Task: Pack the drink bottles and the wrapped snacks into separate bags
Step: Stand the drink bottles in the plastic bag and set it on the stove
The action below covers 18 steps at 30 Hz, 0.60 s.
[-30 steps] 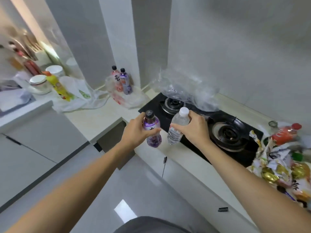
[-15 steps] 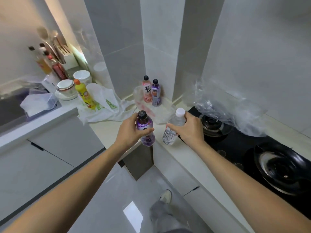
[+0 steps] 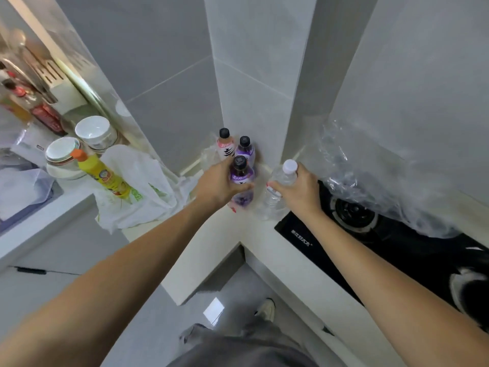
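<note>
An L-shaped pale countertop (image 3: 211, 250) runs through the middle of the frame, with a black gas stove (image 3: 397, 242) set into it at the right. A crumpled clear plastic bag (image 3: 370, 176) is draped over the stove's back burner against the wall. At the left centre a white plastic bag (image 3: 137, 186) is slumped on the counter, and a yellow bottle with an orange cap (image 3: 103, 173) is leaned across it. Two stacked white bowls (image 3: 76, 144) are seen just behind that, upper left. In the corner, a pink drink bottle (image 3: 225, 144) and a purple drink bottle (image 3: 245, 151) are stood upright, seemingly inside a thin clear bag, hard to tell tbh. Another purple bottle (image 3: 240, 178) is gripped by the left hand (image 3: 217, 184), fingers wrapped round its middle, right in front of those two. A clear water bottle (image 3: 277, 189) is clutched by the right hand (image 3: 299, 189) just beside it.
</note>
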### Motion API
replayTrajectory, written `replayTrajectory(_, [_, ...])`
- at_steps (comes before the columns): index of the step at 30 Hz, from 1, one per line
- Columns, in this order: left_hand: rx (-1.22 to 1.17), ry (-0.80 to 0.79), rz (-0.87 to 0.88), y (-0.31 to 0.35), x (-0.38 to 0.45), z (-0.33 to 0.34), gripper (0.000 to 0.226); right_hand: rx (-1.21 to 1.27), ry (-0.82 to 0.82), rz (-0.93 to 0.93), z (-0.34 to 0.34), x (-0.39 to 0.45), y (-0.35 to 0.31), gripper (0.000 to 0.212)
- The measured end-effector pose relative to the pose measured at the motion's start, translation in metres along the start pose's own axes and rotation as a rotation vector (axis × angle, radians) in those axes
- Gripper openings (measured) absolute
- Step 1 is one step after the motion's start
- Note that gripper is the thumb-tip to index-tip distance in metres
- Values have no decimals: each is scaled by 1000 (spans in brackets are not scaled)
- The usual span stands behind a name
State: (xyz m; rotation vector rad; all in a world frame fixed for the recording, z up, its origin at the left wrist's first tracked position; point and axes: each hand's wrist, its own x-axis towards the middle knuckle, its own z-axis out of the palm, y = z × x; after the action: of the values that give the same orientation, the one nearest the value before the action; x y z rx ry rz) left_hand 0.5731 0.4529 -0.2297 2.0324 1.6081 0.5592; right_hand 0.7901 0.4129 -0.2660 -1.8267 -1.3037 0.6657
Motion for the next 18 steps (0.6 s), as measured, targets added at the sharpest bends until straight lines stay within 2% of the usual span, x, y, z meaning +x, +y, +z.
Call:
replayTrajectory(6, [70,-127,-2,-14,57,33,53,48,21,102,24,25,16,48])
replayTrajectory(14, [110,-248,217,-28,96,61,59,28,30,222,47,37,21,51])
replayTrajectory(18, [136,-300,282,-28,106,67,65,-24,15,224,44,40,18,54])
